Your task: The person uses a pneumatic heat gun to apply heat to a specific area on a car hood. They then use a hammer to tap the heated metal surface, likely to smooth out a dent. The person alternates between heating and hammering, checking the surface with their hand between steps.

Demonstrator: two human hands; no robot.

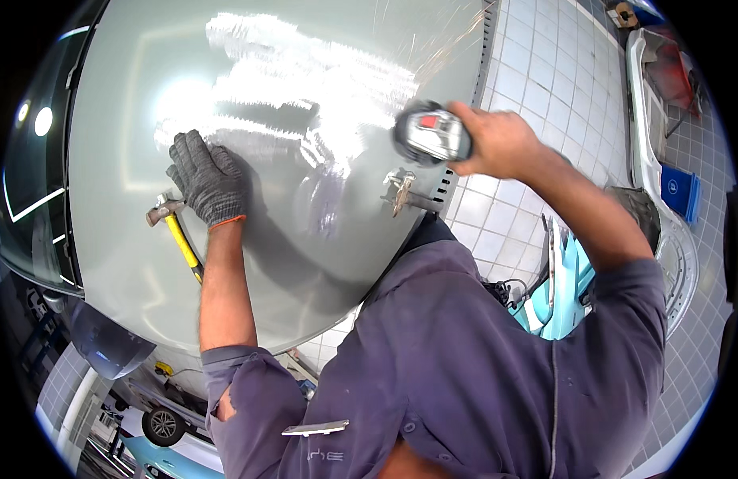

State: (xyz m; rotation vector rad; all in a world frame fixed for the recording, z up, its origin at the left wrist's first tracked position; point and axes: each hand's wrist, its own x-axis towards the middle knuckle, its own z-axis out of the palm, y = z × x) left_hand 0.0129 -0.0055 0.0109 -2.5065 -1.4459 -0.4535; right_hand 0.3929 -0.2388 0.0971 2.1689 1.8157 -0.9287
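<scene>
My left hand (206, 180), in a grey knit glove with an orange cuff, lies flat on a grey-green car hood (305, 283), fingers stretched out. My bare right hand (501, 142) is closed around an angle grinder (439, 132), slightly blurred, over the hood's right part. Sparks fly upward from near it. Bright ground metal streaks (329, 96) cover the upper middle of the panel. A hammer (181, 239) with a yellow and black handle rests beside my left wrist, partly hidden by it. Close to the grinder, a metal clamp (401, 191) sits near the hood's slotted edge.
White floor tiles (537, 72) run along the right of the hood. Farther right stand a pale car body panel (676, 247) and a blue box (680, 191). Turquoise parts (565, 299) and cables lie below my right arm. A windshield (37, 176) borders the hood's left.
</scene>
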